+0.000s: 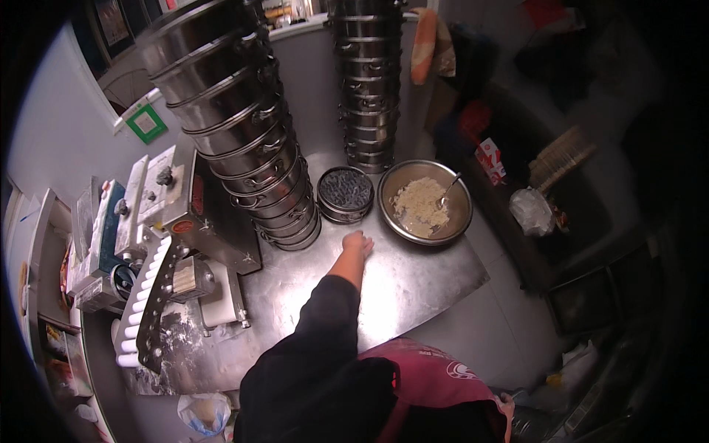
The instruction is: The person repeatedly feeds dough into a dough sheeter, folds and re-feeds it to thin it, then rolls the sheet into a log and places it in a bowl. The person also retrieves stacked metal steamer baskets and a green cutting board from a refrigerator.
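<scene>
My left hand (358, 243) reaches forward over a stainless steel table (443, 277), fingers loosely extended and nothing visible in them. Just beyond it stands a small round metal steamer tray (343, 215) with a dark, glossy lining or contents. To the hand's right is a wide steel bowl (390, 227), holding a pale, crumbly food mixture (422, 202). A metal spoon (450, 189) leans in that mixture. My right hand (506, 407) hangs low beside the dark red apron (426, 371); its fingers are mostly hidden.
Two tall stacks of metal steamers, a near-left one (266, 160) and a back one (370, 94), rise from the table. A floury dough machine with white rollers (145, 299) occupies the left. A lined bin (204, 412) sits below. Dark shelving with a plastic bag (530, 211) lies right.
</scene>
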### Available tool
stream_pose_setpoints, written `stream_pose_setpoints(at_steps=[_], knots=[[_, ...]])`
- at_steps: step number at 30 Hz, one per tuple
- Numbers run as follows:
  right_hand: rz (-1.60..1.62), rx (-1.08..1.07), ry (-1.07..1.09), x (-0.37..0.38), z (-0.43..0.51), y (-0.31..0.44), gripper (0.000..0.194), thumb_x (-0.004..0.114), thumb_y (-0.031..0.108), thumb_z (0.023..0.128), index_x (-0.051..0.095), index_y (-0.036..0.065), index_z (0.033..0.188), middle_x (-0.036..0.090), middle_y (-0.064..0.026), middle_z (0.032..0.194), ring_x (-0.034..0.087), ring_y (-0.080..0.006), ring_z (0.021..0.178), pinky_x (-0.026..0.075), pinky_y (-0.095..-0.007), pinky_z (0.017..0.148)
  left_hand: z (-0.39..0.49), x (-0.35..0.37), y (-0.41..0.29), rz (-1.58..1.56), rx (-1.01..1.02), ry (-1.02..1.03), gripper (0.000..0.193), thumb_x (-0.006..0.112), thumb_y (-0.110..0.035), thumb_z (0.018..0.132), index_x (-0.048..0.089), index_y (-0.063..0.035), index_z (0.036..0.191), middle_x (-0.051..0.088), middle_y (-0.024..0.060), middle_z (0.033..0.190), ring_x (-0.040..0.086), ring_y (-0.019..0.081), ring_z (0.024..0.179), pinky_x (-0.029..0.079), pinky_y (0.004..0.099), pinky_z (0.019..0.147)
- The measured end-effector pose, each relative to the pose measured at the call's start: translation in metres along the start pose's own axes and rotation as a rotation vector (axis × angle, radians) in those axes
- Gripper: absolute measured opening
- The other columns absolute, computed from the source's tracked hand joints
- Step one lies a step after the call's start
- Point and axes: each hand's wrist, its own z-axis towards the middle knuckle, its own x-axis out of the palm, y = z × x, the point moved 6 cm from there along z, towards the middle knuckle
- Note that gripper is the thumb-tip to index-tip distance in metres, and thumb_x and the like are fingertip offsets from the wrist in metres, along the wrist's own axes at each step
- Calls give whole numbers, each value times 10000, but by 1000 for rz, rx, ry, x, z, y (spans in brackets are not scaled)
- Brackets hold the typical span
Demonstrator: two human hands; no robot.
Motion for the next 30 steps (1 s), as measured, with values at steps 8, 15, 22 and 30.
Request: stream_pose_setpoints(at_steps=[8,15,22,30], knots=[[-339,55,161,-35,50,32,389,706,276,783,677,-56,983,688,-223,939,657,-354,874,516,-423,796,30,39,-33,-129,251,-18,348,539,-108,919,440,-26,1242,577,155,1021,657,306,809,578,388,638],[-415,-238,243,-23,210,89,391,667,285,798,684,-60,982,682,-239,1018,651,-375,931,509,-429,826,27,27,-62,-24,469,-237,291,540,-157,898,479,-30,1152,579,177,941,623,294,757,532,427,650],[-375,-441,397,53,429,201,461,778,288,735,672,-59,1019,703,-200,987,680,-288,957,527,-375,843,-87,17,-52,1406,1180,-540,165,516,-137,880,581,6,828,556,134,629,542,244,489,438,365,460],[-649,-660,574,146,547,256,579,729,450,760,664,7,1127,699,-173,1061,660,-309,1018,506,-367,927,-268,17,-55,-164,566,-240,194,438,-121,839,574,17,832,572,140,612,499,201,415,401,292,355]])
